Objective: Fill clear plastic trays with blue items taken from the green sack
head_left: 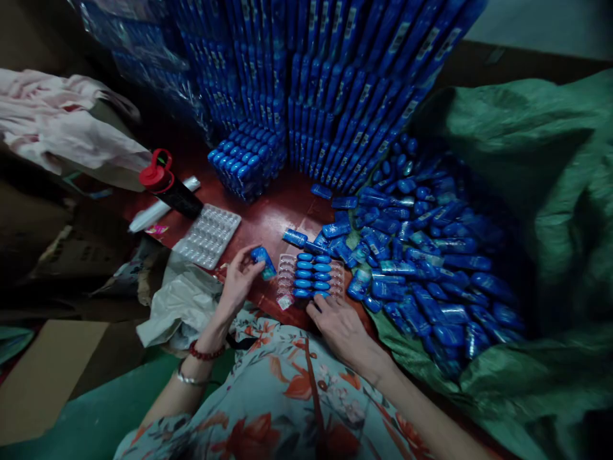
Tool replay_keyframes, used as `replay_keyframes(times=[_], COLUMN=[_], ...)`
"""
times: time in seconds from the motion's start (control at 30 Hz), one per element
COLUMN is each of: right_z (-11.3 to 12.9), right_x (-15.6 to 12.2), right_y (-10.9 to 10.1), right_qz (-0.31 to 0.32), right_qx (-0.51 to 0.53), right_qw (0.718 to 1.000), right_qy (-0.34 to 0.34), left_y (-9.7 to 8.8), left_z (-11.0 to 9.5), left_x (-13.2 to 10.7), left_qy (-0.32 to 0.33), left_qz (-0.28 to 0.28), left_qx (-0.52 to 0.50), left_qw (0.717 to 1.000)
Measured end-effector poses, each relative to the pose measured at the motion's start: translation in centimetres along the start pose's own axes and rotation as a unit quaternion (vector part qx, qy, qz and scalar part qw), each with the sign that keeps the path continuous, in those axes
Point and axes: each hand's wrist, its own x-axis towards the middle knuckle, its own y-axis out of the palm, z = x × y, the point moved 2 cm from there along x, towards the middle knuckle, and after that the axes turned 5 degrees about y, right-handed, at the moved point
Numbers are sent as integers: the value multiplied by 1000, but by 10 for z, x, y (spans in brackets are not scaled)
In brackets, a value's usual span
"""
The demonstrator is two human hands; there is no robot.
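My left hand (239, 281) is closed on a small blue lighter-like item (263, 260), held just left of a clear plastic tray (286, 275). The tray lies on the dark red table (268, 220) and holds two short rows of the same blue items (311, 276). My right hand (335, 322) rests at the tray's near edge, fingers curled on the bottom of the rows; whether it grips one I cannot make out. A big heap of loose blue items (421, 255) spills from a green sack (536, 191) at the right.
Tall stacks of filled blue trays (325, 83) stand at the back, with a lower stack (249, 163) in front. An empty clear tray (208, 236), a black bottle with a red cap (165, 185), crumpled plastic (182, 303) and pink cloth (62, 121) lie at the left.
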Motion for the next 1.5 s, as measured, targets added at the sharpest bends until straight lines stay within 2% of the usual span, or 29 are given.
replay_keyframes(times=[0.1, 0.17, 0.3, 0.37, 0.47, 0.53, 0.6, 0.7, 0.8, 0.9, 1.0, 1.03, 1.1, 1.17, 1.23, 1.27, 1.33, 1.4, 1.47, 1.5], right_z=[-6, -14, -22, -22, -21, -24, -30, -45, -64, -80, -89, -90, -92, -93, -96, -98, -102, -105, -105, -104], right_x=[-4, -12, -26, -30, -34, -35, -33, -19, 11, 50, 81, 88, 96, 95, 85, 76, 56, 33, 12, 4], right_y=[7, 16, 35, 40, 41, 40, 37, 27, 13, 2, -1, -1, 0, -1, -4, -6, -9, -10, -7, -5], right_qz=[-48, -102, -167, -186, -224, -236, -241, -265, -271, -215, -127, -105, -82, -94, -138, -164, -209, -225, -219, -212], right_qx=[47, 107, 199, 205, 190, 191, 204, 228, 229, 148, 50, 32, 25, 55, 119, 162, 249, 308, 328, 328], right_qw=[998, 989, 966, 961, 956, 952, 948, 932, 922, 949, 975, 979, 985, 983, 970, 956, 921, 894, 885, 885], right_qy=[-8, -18, -2, 14, 23, 25, 40, 93, 154, 174, 174, 169, 153, 146, 164, 180, 213, 235, 248, 252], left_y=[8, 15, 28, 31, 32, 31, 33, 38, 44, 43, 36, 33, 27, 24, 27, 31, 42, 56, 68, 73], left_z=[5, 9, 21, 27, 28, 22, 12, 0, -5, -6, -5, -6, -5, -5, -4, -4, -3, 1, 5, 7], left_x=[-34, -54, -72, -71, -67, -63, -60, -58, -57, -57, -53, -50, -36, -13, 16, 32, 62, 85, 100, 105], left_qy=[-3, 24, 179, 266, 368, 405, 409, 392, 382, 391, 417, 419, 397, 347, 306, 298, 294, 286, 276, 273], left_qz=[-18, -18, 36, 91, 172, 210, 247, 307, 350, 346, 308, 288, 234, 173, 144, 151, 216, 316, 395, 416], left_qx=[44, 84, 166, 212, 296, 358, 412, 469, 499, 504, 482, 468, 430, 388, 372, 380, 423, 474, 512, 526], left_qw=[999, 996, 969, 936, 864, 815, 776, 729, 695, 688, 707, 723, 776, 836, 864, 862, 829, 770, 711, 690])
